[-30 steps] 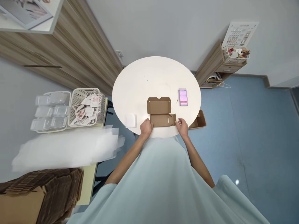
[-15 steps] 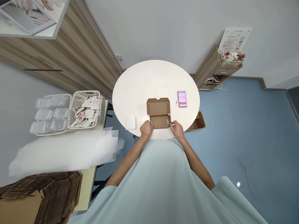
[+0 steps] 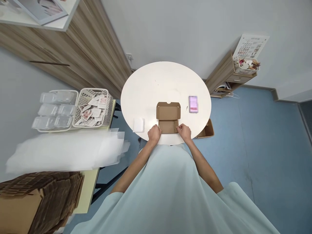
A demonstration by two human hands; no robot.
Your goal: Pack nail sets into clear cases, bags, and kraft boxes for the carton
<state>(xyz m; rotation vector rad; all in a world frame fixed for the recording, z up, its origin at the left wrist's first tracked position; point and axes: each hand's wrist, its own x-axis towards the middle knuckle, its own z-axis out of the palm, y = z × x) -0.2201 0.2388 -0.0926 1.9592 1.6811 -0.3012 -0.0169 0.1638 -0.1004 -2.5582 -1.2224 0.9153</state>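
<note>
A small brown cardboard box (image 3: 168,112) lies near the front edge of the white oval table (image 3: 146,87), its lid raised toward the far side and nothing inside it. My left hand (image 3: 154,133) is closed at the box's left front corner, thumb against the side wall. At the right front corner my right hand (image 3: 184,132) pinches the right side flap, which is folded inward. A folded white sheet (image 3: 138,125) rests left of my left hand. Beyond my right hand lies a small pink-and-purple pack (image 3: 193,104).
On a side table at left are a basket of cards (image 3: 94,109), a basket of clear plastic boxes (image 3: 55,110), white foam sheets (image 3: 65,151) and stacked flat cardboard (image 3: 46,201). An open carton (image 3: 207,129) stands on the floor at right. A wooden cabinet (image 3: 234,78) stands behind it.
My right hand has moved slightly inward with the right side flap, which now leans over the box's inside. My left hand keeps its hold. The whole view has shifted a little.
</note>
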